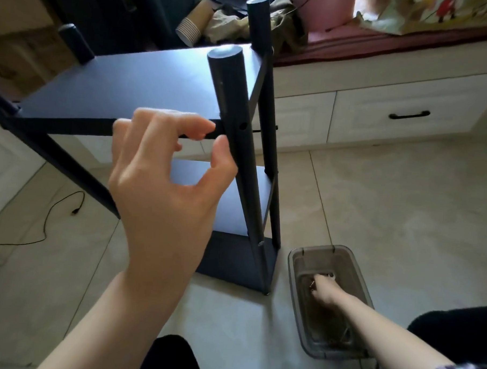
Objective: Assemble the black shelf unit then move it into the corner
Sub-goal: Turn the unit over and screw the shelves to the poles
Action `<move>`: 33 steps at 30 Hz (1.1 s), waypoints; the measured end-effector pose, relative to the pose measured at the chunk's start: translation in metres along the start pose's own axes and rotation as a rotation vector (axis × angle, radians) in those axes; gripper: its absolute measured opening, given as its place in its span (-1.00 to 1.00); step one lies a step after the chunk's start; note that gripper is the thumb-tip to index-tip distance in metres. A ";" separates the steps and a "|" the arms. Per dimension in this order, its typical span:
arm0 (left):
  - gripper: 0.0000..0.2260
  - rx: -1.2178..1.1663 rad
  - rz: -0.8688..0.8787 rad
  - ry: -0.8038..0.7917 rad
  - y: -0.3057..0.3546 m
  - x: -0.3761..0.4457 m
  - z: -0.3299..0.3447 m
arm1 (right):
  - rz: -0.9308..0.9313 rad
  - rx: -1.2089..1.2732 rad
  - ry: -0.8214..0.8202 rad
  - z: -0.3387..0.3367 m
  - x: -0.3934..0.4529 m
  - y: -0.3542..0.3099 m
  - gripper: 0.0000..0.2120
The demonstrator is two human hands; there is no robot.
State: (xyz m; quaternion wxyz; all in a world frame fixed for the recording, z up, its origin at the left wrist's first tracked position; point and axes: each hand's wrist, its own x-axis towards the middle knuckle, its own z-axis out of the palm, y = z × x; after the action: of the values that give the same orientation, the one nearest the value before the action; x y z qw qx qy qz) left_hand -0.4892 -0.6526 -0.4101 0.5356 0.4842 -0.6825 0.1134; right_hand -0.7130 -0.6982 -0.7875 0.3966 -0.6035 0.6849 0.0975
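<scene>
Beside shelf unit (146,79): tub (353,272) w/ right hand (322,292), fingers unclear; left hand (164,181) fingers spread nr post (238,145).

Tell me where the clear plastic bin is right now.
In the head view, the clear plastic bin sits on the tiled floor at lower right, just right of the black shelf unit's base, with the right hand reaching inside it.

shelf unit (146,79) left side cut off, right hand (322,292) fingers unclear
</scene>
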 end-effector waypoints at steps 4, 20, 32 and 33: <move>-0.69 -0.120 -0.246 -0.064 -0.006 -0.001 0.001 | -0.007 -0.047 -0.003 0.006 0.006 0.000 -0.83; -0.68 -1.046 -0.878 -0.391 -0.026 0.007 0.015 | -0.097 -0.269 0.210 0.025 0.012 -0.004 -0.68; -0.87 -1.371 -1.013 -0.386 -0.035 0.017 0.013 | -0.075 -0.279 -0.051 -0.032 -0.018 -0.068 -0.90; -0.85 -1.349 -1.002 -0.395 -0.034 0.016 0.013 | -0.106 -0.292 -0.097 -0.044 -0.020 -0.079 -0.93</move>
State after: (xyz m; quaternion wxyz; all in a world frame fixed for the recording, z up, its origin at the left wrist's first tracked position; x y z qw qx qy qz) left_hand -0.4699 -0.6878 -0.4142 0.5669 0.3176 -0.3907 -0.6520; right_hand -0.6615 -0.7299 -0.7176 0.3419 -0.6846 0.6106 0.2040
